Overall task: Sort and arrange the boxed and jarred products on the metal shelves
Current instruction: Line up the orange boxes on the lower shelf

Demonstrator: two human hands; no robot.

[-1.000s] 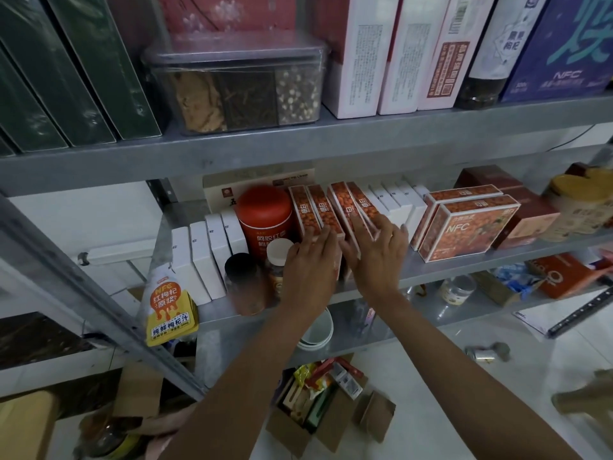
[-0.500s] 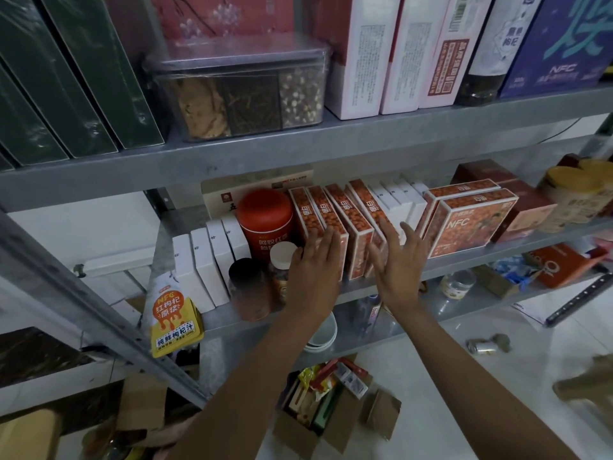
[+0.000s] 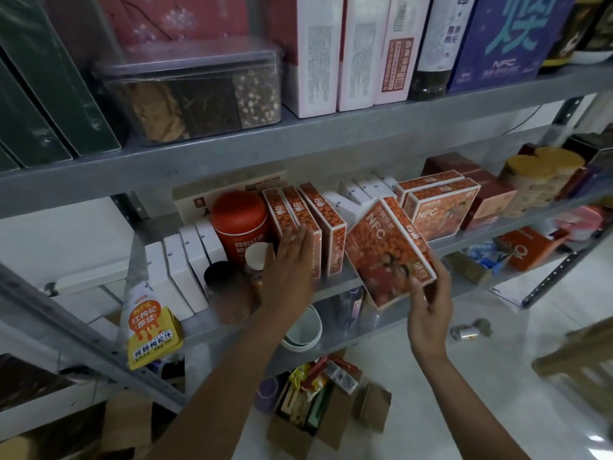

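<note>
On the middle metal shelf (image 3: 381,275) stand three orange NFC boxes (image 3: 326,224) on edge. My left hand (image 3: 290,263) lies flat with straight fingers against the front of the leftmost ones. My right hand (image 3: 429,293) grips the lower corner of a fourth orange NFC box (image 3: 386,252), which is tilted and pulled forward off the shelf's front edge. Two more orange NFC boxes (image 3: 441,209) stand face-out to the right. A red canister (image 3: 240,224) and white-lidded jar (image 3: 257,257) sit left of my left hand.
White boxes (image 3: 180,263) line the shelf's left, with a dark jar (image 3: 225,290) in front. Brown boxes (image 3: 491,194) and tan tubs (image 3: 534,180) stand at the right. A yellow pouch (image 3: 151,327) hangs at the left post. An open carton (image 3: 315,403) lies on the floor.
My right hand has taken hold of the rightmost upright orange box and drawn it forward and tilted it out of the row. My left hand stays pressed on the remaining boxes.
</note>
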